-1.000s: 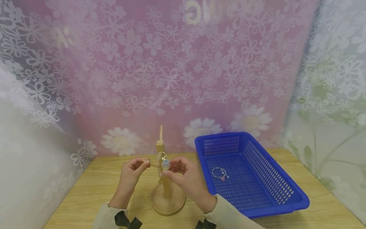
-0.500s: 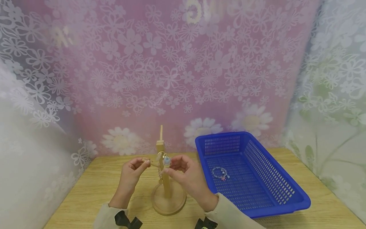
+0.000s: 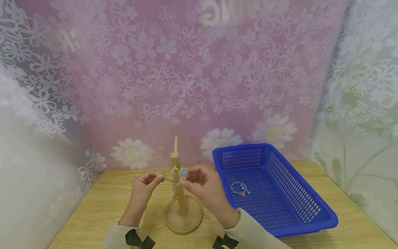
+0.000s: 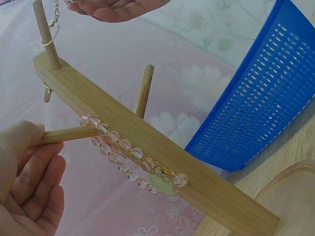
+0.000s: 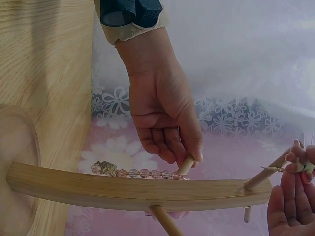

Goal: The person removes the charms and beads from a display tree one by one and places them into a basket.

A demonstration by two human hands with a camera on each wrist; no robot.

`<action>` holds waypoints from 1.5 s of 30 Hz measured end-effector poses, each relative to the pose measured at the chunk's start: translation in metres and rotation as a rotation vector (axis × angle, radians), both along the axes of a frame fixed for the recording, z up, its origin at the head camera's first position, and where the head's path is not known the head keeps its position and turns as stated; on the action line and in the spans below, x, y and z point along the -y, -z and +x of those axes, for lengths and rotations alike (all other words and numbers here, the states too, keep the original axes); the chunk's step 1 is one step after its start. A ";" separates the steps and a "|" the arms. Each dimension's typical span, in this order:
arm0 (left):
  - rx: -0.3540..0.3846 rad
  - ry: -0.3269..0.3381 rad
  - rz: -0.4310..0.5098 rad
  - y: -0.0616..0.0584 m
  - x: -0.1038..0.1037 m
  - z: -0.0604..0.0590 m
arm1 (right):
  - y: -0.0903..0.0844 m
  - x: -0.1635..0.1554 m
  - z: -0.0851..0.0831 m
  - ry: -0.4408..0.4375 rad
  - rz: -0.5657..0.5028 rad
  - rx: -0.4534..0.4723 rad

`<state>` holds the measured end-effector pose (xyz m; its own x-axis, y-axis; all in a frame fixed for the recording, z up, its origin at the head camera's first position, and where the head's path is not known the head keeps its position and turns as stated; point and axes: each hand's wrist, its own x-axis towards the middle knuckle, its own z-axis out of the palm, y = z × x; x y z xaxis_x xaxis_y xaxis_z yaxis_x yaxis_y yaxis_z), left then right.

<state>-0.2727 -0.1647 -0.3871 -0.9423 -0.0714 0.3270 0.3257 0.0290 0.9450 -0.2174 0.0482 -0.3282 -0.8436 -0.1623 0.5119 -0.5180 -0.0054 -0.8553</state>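
Wooden tabletop [image 3: 102, 204] w/ floral curtains behind & on both sides. Between the hands stands a wooden peg stand [image 3: 180, 193], round base just in front of the wrists. Left hand [image 3: 143, 192] pinches the tip of the stand's left-side peg [image 4: 69, 133] betw. thumb & fingers; a pink bead bracelet [image 4: 125, 160] hangs on that peg, just right of the fingertips, draped against the post. Right hand [image 3: 203, 188] pinches a bracelet w/ a pale blue charm [image 3: 182, 172] at the top peg [image 5: 266, 173], close to the post; its clasp ring sits round that peg in the left wrist view. Vs 1 s ago: right hand & blue charm are a bit higher & nearer the post's upper part; left hand, stand & basket unchanged. Blue mesh basket [image 3: 311, 207] lies just right of the right hand, its near-left corner close to that forearm; one more beaded bracelet [image 3: 240, 188] lies on its floor, well apart from the fingers. Room: bare tabletop left of the left hand out to the table's left edge, plus a strip in front of the stand's base near the sleeves; to the right the basket wall hems in the right hand; curtain stands close behind the stand.
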 end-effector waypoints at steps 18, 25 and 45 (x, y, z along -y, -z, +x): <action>0.006 -0.003 -0.013 0.002 0.000 0.000 | -0.004 -0.002 0.000 -0.042 -0.019 -0.052; 0.016 -0.004 -0.006 0.001 0.000 0.000 | -0.009 -0.005 0.000 -0.048 -0.026 -0.063; 0.007 0.003 0.008 0.001 0.000 0.000 | -0.018 -0.014 0.003 -0.005 -0.034 -0.020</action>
